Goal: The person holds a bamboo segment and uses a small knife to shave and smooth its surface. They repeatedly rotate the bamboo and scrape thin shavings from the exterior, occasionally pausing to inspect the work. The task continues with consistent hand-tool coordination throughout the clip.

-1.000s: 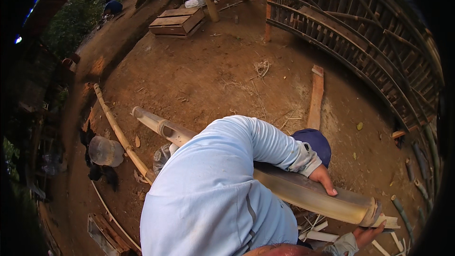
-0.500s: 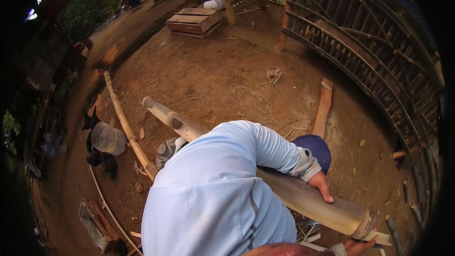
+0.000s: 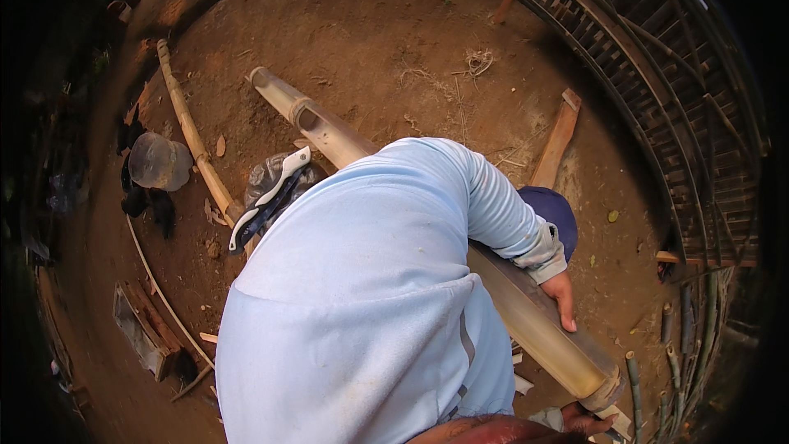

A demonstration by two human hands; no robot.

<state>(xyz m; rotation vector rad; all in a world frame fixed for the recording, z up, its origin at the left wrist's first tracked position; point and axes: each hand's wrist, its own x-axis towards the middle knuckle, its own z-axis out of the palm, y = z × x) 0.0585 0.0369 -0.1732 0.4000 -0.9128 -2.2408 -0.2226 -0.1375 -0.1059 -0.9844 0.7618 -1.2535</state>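
Observation:
A thick bamboo pole [image 3: 559,349] slants across the ground from far left to near right, its middle hidden under my light blue sleeve. My left hand [image 3: 561,300] reaches over it and grips it close to the near end, with a finger lying down its side. At that jointed end my right hand [image 3: 585,422] is partly cut off by the lower edge; its fingers curl by the pole's underside. Beside them a pale flat strip [image 3: 616,423] sticks out. Left of my sleeve lies a curved tool with a white-and-black handle [image 3: 279,185], partly hidden.
A thinner bamboo pole [image 3: 191,127] lies to the left, near a clear plastic container [image 3: 159,162]. A wooden plank [image 3: 559,136] and a dark blue rounded thing [image 3: 552,215] are beyond my left forearm. A slatted bamboo panel [image 3: 649,90] stands at right, cut bamboo lengths [image 3: 633,390] below it.
The view has tipped downward, so the far ground has dropped out and the white-and-black handle has come into sight. Both hands remain by the near end of the bamboo pole.

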